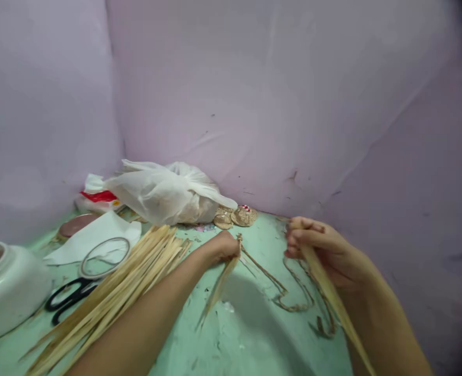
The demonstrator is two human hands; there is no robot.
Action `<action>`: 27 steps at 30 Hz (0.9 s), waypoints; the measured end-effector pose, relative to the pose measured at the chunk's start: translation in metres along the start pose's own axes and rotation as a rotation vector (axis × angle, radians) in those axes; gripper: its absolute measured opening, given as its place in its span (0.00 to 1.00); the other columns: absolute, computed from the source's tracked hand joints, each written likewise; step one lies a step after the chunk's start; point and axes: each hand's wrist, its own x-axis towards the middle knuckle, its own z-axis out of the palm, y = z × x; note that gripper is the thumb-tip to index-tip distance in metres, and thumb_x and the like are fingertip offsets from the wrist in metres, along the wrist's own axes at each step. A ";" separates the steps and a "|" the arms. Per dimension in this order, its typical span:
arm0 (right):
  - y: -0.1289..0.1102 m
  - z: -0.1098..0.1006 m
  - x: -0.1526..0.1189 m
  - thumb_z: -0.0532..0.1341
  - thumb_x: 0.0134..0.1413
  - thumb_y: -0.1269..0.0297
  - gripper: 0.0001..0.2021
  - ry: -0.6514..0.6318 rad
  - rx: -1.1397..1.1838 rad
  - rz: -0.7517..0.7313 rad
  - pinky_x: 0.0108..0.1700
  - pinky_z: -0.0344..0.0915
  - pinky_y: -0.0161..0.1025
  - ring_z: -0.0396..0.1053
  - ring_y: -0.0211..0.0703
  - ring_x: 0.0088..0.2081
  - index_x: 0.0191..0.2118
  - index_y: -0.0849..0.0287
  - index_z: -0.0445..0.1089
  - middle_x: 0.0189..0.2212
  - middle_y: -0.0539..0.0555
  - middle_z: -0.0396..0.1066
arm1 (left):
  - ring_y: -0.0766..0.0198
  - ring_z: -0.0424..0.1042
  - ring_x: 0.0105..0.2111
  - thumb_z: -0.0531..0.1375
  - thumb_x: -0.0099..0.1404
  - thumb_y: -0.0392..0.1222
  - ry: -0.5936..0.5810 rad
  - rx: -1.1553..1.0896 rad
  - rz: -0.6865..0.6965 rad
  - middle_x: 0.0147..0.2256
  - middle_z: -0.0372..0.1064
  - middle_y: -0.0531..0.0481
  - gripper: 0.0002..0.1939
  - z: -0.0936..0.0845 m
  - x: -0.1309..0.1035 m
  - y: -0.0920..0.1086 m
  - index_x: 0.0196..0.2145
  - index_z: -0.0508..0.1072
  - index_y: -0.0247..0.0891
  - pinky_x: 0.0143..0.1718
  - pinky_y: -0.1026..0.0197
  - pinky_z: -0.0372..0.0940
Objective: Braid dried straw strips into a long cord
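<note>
My left hand (226, 247) is closed low over the green table, with a dry strip (220, 287) hanging from its fist and a knotted cord end (239, 239) poking out beside the fingers. From there a thin twisted brown cord (268, 274) loops across the tabletop to the right. My right hand (312, 241) is raised at the right, fingers curled and pinched on a wide pale dry strip (334, 303) that trails toward the bottom edge. The twisted cord passes beneath and behind this hand.
A bundle of dry strips (137, 287) lies beside my left forearm. Around it are black-handled scissors (72, 295), a metal ring (85, 261), white paper (97, 237) and a white pot (15, 292). A white plastic bag (168, 193) and woven discs (243, 216) sit by the wall.
</note>
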 end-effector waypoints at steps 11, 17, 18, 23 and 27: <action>0.097 0.016 0.059 0.55 0.42 0.67 0.11 0.273 -0.746 -0.094 0.27 0.57 0.30 0.67 0.38 0.26 0.29 0.63 0.73 0.22 0.54 0.71 | 0.77 0.39 0.10 0.55 0.41 0.35 -0.090 0.076 -0.016 0.09 0.41 0.61 0.12 -0.004 -0.001 0.005 0.12 0.51 0.37 0.12 0.68 0.33; 0.092 0.028 0.046 0.57 0.41 0.61 0.09 0.418 -1.026 -0.009 0.29 0.55 0.34 0.68 0.43 0.31 0.27 0.53 0.74 0.26 0.54 0.73 | 0.77 0.40 0.09 0.55 0.43 0.37 -0.181 0.000 -0.004 0.10 0.43 0.61 0.11 -0.009 0.005 0.000 0.14 0.53 0.37 0.13 0.67 0.32; 0.091 0.028 0.046 0.57 0.40 0.60 0.09 0.414 -1.033 0.011 0.28 0.54 0.34 0.68 0.43 0.30 0.26 0.53 0.74 0.26 0.54 0.73 | 0.77 0.40 0.09 0.55 0.43 0.37 -0.187 -0.006 -0.004 0.10 0.43 0.61 0.11 -0.009 0.006 -0.001 0.14 0.53 0.37 0.13 0.68 0.32; 0.092 0.024 0.047 0.57 0.39 0.63 0.08 0.319 -0.984 -0.013 0.26 0.52 0.33 0.66 0.40 0.28 0.26 0.54 0.74 0.24 0.52 0.72 | 0.77 0.40 0.09 0.54 0.41 0.36 -0.181 0.014 -0.004 0.10 0.43 0.61 0.09 -0.009 0.008 -0.003 0.14 0.53 0.37 0.12 0.67 0.32; 0.094 0.019 0.047 0.56 0.38 0.70 0.10 0.182 -0.866 -0.035 0.26 0.53 0.31 0.66 0.38 0.26 0.26 0.58 0.74 0.23 0.52 0.72 | 0.77 0.41 0.09 0.54 0.42 0.37 -0.176 0.012 -0.014 0.10 0.44 0.61 0.09 -0.009 0.007 -0.001 0.14 0.54 0.37 0.12 0.67 0.32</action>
